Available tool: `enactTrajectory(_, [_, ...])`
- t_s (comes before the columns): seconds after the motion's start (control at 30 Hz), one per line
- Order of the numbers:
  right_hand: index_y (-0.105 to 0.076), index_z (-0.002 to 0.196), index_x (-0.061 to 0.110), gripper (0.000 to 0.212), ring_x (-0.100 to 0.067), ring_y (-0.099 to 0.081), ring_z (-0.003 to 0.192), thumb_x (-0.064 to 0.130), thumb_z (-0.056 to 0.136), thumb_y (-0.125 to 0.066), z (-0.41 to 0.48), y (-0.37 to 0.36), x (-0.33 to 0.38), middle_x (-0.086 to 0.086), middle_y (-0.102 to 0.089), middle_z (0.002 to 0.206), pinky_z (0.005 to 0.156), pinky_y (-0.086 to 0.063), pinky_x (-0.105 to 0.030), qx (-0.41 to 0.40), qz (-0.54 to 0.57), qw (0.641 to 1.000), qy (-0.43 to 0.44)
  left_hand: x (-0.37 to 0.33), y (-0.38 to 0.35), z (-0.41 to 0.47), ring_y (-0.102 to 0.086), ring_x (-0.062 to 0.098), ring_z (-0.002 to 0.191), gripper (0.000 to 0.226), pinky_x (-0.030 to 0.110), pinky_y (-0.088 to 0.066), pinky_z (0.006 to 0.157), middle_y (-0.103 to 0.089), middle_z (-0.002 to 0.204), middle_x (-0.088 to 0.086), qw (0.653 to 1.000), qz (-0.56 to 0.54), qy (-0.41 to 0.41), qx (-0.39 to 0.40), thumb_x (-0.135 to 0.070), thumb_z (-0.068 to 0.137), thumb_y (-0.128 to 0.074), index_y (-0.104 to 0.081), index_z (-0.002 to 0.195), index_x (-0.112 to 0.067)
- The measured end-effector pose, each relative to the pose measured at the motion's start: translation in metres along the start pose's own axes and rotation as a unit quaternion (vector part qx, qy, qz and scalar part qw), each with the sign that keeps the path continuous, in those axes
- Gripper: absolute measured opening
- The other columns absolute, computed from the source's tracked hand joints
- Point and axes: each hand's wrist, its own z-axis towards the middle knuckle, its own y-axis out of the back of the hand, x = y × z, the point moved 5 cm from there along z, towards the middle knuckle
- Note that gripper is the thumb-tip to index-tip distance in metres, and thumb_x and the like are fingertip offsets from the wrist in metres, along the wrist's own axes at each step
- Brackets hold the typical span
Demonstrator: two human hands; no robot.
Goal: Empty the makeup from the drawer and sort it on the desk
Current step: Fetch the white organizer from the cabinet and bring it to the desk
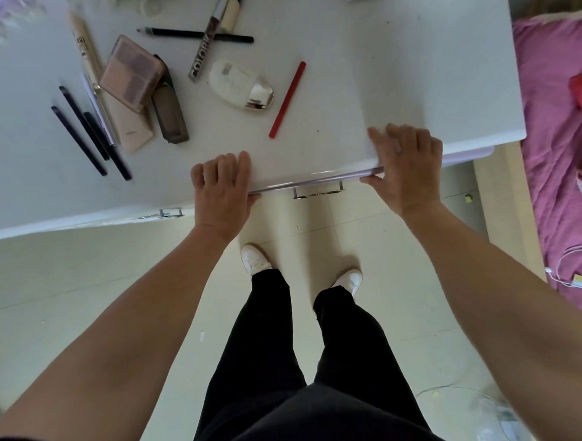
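Hands: left hand (222, 189) and right hand (405, 167) pinch the desk (345, 103) near edge, thumbs by the near-shut drawer (314, 181), which could nip them.

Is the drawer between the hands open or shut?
Nearly shut: only a thin lilac strip of the drawer front and its handle show past the desk edge; no interior visible.

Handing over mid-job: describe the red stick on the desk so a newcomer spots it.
Start at the white desk, near its front edge, just beyond the left hand. Right of the white bottle with a gold cap lies the red pencil, slanted and alone. It is the desk's only red item; the other pencils are dark.
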Motion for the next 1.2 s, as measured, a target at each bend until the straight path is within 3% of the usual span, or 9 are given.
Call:
enactTrajectory(0.1, [-0.043,0.133,0.026,0.076,-0.035,-0.043,0.119,0.040,0.070,-0.084,0.004,0.015,0.008,-0.009,-0.045,0.134,0.100,-0.034,-0.047,0.047,0.017,0.998,-0.044,0.008,0.011,0.014,-0.042,0.033,0.091,0.078,0.046,-0.036,0.082,-0.052,0.106,0.017,0.996,-0.050,-0.037,0.063,-0.054,0.068,-0.080,-0.049,0.121,-0.007])
enactTrajectory(0.17, [-0.045,0.131,0.025,0.072,-0.035,-0.039,0.125,0.049,0.071,-0.079,0.006,0.028,0.017,-0.010,-0.042,0.137,0.104,-0.034,-0.048,0.071,0.047,0.995,-0.058,0.018,0.028,0.019,-0.046,0.034,0.099,0.072,0.047,-0.036,0.089,-0.052,0.111,0.015,0.992,-0.067,-0.055,0.092,-0.065,0.076,-0.067,-0.052,0.119,-0.009])
enactTrajectory(0.27, [-0.044,0.143,0.029,0.077,-0.032,-0.029,0.140,0.073,0.081,-0.059,0.007,0.047,0.018,-0.007,-0.035,0.151,0.113,-0.028,-0.047,0.158,0.130,0.974,-0.096,0.035,0.060,0.018,-0.047,0.033,0.116,0.064,0.049,-0.034,0.100,-0.052,0.128,0.014,0.992,-0.078,-0.042,0.086,-0.064,0.092,-0.041,-0.054,0.128,-0.012])
enactTrajectory(0.33, [-0.035,0.152,0.033,0.076,-0.030,-0.022,0.147,0.074,0.089,-0.043,0.010,0.070,0.025,-0.007,-0.029,0.159,0.117,-0.022,-0.046,0.192,0.126,0.970,-0.079,0.060,0.089,0.013,-0.045,0.035,0.125,0.060,0.053,-0.032,0.105,-0.049,0.137,0.016,0.994,-0.096,0.004,0.060,-0.056,0.097,-0.037,-0.052,0.134,-0.012])
enactTrajectory(0.43, [-0.024,0.157,0.031,0.077,-0.029,-0.013,0.152,0.073,0.093,-0.035,0.045,0.126,0.053,-0.009,-0.017,0.165,0.122,-0.016,-0.046,0.135,0.121,0.983,-0.021,0.118,0.141,0.015,-0.041,0.040,0.135,0.058,0.059,-0.030,0.109,-0.044,0.147,0.020,0.994,-0.087,0.059,-0.016,-0.052,0.099,-0.036,-0.052,0.138,-0.011])
enactTrajectory(0.63, [-0.015,0.159,0.026,0.077,-0.034,-0.011,0.153,0.067,0.098,-0.035,0.141,0.272,0.161,-0.014,-0.006,0.167,0.121,-0.020,-0.051,-0.114,0.160,0.970,0.140,0.231,0.271,0.012,-0.016,0.040,0.150,0.067,0.062,-0.018,0.116,-0.016,0.163,0.022,0.966,0.003,0.205,-0.159,-0.057,0.102,-0.032,-0.027,0.157,-0.018])
enactTrajectory(0.8, [-0.007,0.160,0.022,0.085,-0.035,-0.002,0.154,0.064,0.097,-0.044,0.167,0.361,0.253,-0.017,0.003,0.166,0.123,-0.013,-0.051,-0.231,0.209,0.912,0.267,0.260,0.346,-0.031,-0.017,0.041,0.149,0.069,0.063,-0.017,0.117,-0.018,0.161,0.025,0.915,0.061,0.337,-0.214,-0.057,0.101,-0.037,-0.028,0.156,-0.016])
enactTrajectory(0.93, [-0.019,0.159,0.016,0.081,-0.037,-0.008,0.153,0.059,0.097,-0.047,0.147,0.410,0.318,-0.022,-0.004,0.165,0.122,-0.017,-0.051,-0.291,0.284,0.825,0.392,0.251,0.391,-0.099,-0.023,0.042,0.148,0.068,0.064,-0.021,0.115,-0.025,0.158,0.026,0.837,0.133,0.463,-0.260,-0.054,0.100,-0.044,-0.037,0.152,-0.012])
enactTrajectory(1.2, [-0.024,0.158,0.015,0.080,-0.042,-0.014,0.151,0.059,0.096,-0.049,0.024,0.424,0.421,-0.025,-0.005,0.164,0.117,-0.023,-0.057,-0.220,0.383,0.697,0.565,0.156,0.431,-0.272,0.000,0.037,0.152,0.076,0.063,-0.009,0.118,0.002,0.165,0.019,0.709,0.182,0.657,-0.179,-0.060,0.098,-0.035,-0.015,0.159,-0.019])
